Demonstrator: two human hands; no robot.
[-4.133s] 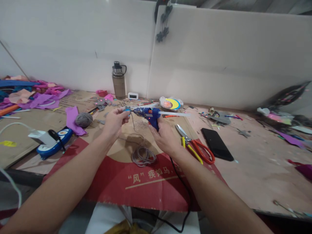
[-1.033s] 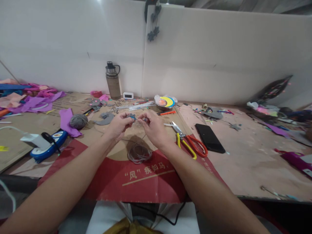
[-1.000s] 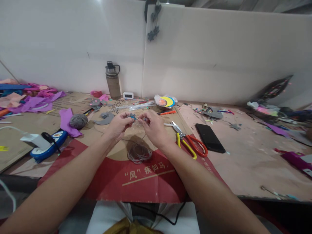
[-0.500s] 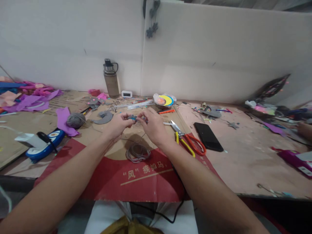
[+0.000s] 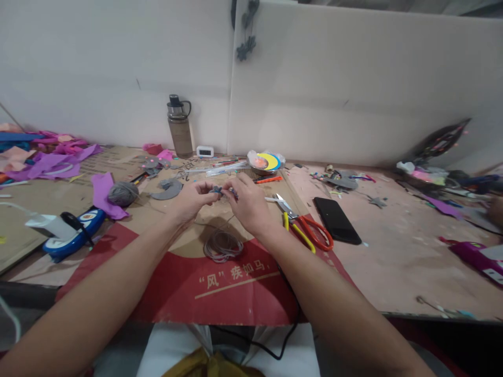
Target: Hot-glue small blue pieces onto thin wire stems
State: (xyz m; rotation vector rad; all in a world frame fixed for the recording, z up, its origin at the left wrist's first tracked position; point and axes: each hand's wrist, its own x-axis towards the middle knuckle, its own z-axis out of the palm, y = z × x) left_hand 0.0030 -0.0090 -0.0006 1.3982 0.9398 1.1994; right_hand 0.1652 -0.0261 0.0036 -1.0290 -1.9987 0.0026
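My left hand [image 5: 192, 201] pinches a small grey-blue star-shaped piece [image 5: 216, 190] between thumb and fingers. From the other side, my right hand [image 5: 248, 204] has its thumb and fingertips closed at the piece's right edge. What the right fingertips grip is too small and hidden to make out. Below the hands, a loose coil of thin grey cord [image 5: 222, 246] lies on red and brown cardboard [image 5: 165, 293]. Red-handled scissors [image 5: 316, 230] and a yellow-handled tool [image 5: 301, 238] lie beside my right forearm.
A phone [image 5: 337, 220] lies right of the scissors. Behind the hands stand a water bottle [image 5: 181, 131], a small white clock [image 5: 205, 152] and a bowl [image 5: 262, 170]. Grey yarn [image 5: 122, 193] and a blue power strip [image 5: 63, 248] are at left. Another person's hand [image 5: 495, 212] shows far right.
Both hands stay in nearly the same place. The small piece between them has turned slightly, and its star outline shows more now.
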